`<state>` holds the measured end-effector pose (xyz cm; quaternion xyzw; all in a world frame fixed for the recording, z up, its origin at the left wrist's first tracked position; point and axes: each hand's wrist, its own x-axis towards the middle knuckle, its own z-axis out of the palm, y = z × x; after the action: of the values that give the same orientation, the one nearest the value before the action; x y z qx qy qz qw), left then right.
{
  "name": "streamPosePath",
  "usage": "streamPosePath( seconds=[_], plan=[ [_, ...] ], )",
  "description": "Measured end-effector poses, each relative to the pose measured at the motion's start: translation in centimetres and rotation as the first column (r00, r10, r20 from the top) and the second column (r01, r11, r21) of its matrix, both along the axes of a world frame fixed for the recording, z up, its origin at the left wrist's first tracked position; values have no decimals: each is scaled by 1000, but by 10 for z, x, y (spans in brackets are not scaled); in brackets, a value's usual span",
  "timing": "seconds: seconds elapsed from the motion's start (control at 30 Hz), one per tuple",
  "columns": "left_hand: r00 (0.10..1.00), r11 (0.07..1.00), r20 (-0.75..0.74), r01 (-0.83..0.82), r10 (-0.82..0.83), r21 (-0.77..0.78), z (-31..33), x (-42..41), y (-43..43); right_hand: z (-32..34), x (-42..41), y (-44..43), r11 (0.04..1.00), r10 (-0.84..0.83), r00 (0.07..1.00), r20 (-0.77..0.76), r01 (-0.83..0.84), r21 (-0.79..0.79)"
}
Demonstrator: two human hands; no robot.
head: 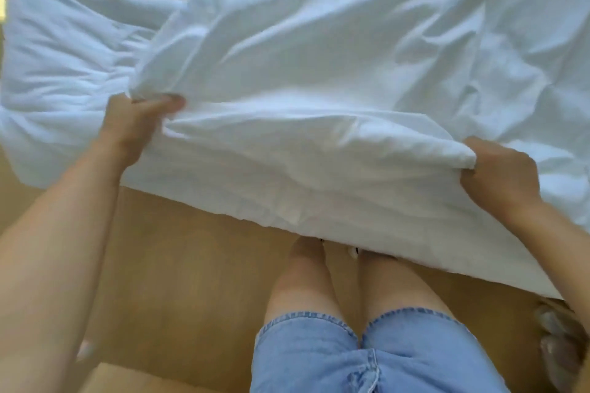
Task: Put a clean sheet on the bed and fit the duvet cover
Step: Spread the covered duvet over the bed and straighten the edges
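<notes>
White bedding fills the upper part of the head view. A smooth, creased white duvet cover [319, 57] lies over a puffy quilted white duvet [64, 41] that shows at the left. My left hand [140, 121] grips a bunched fold of the cover near the bed's left corner. My right hand [498, 172] pinches the cover's near edge at the right. The near edge of the bedding [287, 195] hangs over the side of the bed toward my legs. Whether a sheet lies beneath is hidden.
A wooden floor [178, 265] runs under the bed's edge. My legs in blue denim shorts [367, 357] stand against the bed. Some grey and brown things [558, 338], blurred, lie on the floor at the lower right.
</notes>
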<state>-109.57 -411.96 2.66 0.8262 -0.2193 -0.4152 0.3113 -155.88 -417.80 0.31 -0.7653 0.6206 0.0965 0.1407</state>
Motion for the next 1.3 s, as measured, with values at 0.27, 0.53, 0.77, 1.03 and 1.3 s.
streamPosePath(
  seconds=[0.27, 0.53, 0.77, 1.03, 1.3],
  plan=[
    [918, 966, -365, 215, -151, 141, -45, -18, 15, -17, 104, 28, 969, 126, 982, 141, -153, 196],
    [622, 978, -782, 138, 39, 158, -85, -30, 50, -54, 249, 4, 921, 366, 926, -88, -346, 180],
    [763, 941, -591, 339, -263, 19, -81, 3, 13, -48, 254, -11, 998, 16, 998, -60, -12, 61],
    [690, 863, -527, 459, -496, -211, -4, 136, -24, 1, 240, 4, 975, -211, 977, -37, 208, -77],
    [679, 864, -577, 493, -454, -100, -5, 210, -23, -28, 248, 23, 920, -373, 923, -90, 381, 94]
  ],
)
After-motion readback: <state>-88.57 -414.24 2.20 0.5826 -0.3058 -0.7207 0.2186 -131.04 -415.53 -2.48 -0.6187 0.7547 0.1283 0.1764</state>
